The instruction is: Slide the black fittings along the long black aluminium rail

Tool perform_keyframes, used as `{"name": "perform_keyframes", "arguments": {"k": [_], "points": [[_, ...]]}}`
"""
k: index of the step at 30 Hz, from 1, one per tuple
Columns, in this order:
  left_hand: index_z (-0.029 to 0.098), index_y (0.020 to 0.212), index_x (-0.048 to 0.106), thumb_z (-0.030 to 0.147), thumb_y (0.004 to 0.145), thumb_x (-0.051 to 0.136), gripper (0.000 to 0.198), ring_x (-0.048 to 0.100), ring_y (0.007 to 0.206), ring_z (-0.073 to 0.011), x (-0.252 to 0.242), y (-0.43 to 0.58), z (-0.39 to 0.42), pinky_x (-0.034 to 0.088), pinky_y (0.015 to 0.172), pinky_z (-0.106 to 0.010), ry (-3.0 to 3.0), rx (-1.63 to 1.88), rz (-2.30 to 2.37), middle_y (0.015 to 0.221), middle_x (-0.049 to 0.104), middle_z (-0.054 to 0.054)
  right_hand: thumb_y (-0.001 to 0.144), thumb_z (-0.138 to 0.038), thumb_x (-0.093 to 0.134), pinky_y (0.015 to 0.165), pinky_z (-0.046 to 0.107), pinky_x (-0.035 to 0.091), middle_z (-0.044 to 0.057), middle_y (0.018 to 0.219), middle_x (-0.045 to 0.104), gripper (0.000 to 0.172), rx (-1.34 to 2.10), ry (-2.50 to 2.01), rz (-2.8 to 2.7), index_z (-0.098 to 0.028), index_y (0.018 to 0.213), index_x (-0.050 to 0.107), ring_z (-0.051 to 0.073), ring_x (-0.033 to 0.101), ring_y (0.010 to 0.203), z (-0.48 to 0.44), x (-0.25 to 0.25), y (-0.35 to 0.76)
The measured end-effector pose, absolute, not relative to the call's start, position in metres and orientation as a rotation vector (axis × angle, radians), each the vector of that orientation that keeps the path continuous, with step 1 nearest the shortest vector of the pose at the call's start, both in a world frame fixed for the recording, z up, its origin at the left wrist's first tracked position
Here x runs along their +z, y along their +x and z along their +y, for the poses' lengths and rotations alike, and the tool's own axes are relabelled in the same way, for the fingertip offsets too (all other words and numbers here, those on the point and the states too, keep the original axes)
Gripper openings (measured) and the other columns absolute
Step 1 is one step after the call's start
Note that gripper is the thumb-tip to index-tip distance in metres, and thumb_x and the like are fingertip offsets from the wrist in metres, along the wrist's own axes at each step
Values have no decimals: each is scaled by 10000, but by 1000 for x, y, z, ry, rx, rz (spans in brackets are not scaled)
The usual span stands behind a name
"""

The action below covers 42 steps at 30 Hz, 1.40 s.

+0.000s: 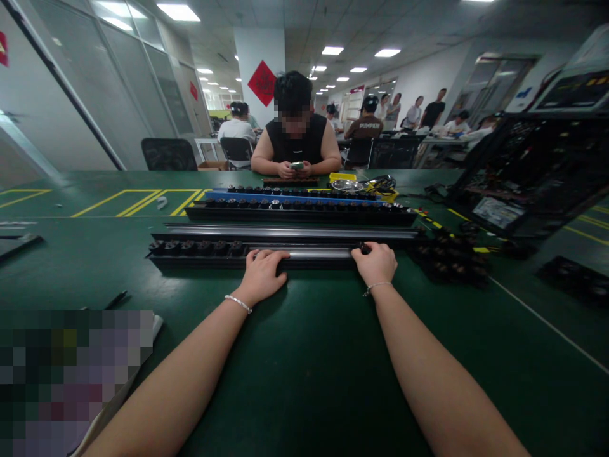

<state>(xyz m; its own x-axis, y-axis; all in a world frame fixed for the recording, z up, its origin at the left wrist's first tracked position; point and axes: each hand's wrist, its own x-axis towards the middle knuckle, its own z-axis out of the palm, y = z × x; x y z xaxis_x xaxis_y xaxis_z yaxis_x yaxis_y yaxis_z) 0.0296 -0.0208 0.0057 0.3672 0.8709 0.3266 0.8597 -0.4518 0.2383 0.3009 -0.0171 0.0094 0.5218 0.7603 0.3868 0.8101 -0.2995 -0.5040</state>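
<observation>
A long black rail (318, 261) with a silver inner strip lies across the green table in front of me. Several small round black parts (204, 247) stand in a row along its left part. My left hand (264, 273) lies over the rail just right of that row, fingers stretched over the rail and thumb apart. Near the rail's right end, my right hand (378, 263) pinches a small black part (365, 248). The fingers partly cover that part, and I cannot tell whether it touches the rail.
Behind lies another rail (285, 232), then a row of filled rails (304, 214). A dark pile of parts (450, 257) is at right, near a large black open case (518, 171). A yellow tray (342, 178) stands farther back. Across the table, a person (297, 143) holds a phone.
</observation>
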Motion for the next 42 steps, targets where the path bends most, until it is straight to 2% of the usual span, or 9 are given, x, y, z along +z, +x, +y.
{"name": "perform_keyframes", "arguments": {"k": [42], "points": [[288, 1165, 528, 293, 750, 519, 415, 497, 1152, -237, 5, 29, -20, 188, 1049, -480, 2594, 652, 1634, 1133, 663, -17, 710, -386, 518, 832, 396, 399, 124, 985, 599, 399, -131, -2137, -1135, -175, 1000, 692, 267, 495, 932, -19, 7, 325]]}}
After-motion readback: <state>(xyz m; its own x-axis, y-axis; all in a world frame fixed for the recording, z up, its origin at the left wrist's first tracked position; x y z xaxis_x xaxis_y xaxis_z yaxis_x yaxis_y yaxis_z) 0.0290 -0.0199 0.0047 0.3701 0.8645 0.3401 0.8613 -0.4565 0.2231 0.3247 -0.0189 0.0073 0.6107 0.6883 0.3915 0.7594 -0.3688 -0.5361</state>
